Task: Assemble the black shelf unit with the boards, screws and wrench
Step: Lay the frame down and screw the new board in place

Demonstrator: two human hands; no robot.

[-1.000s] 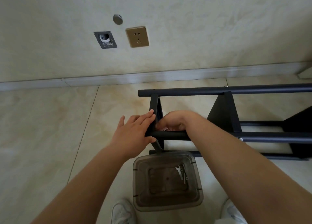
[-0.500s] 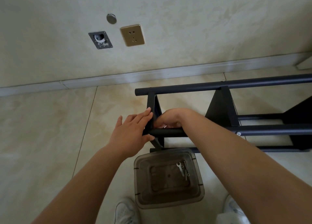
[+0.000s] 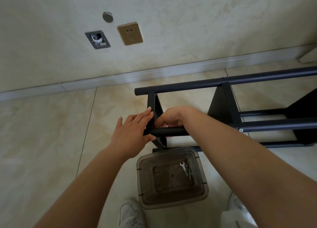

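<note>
We are bracing the black shelf unit, lying sideways on the tiled floor, left hand flat-fingered against its end board, right hand curled behind the tube, grip unclear, wrench sitting in the bin.

The left hand presses straight fingers against the end board of the black shelf unit lying on the floor. The right hand curls behind a tube. A wrench lies in a clear bin below.
</note>
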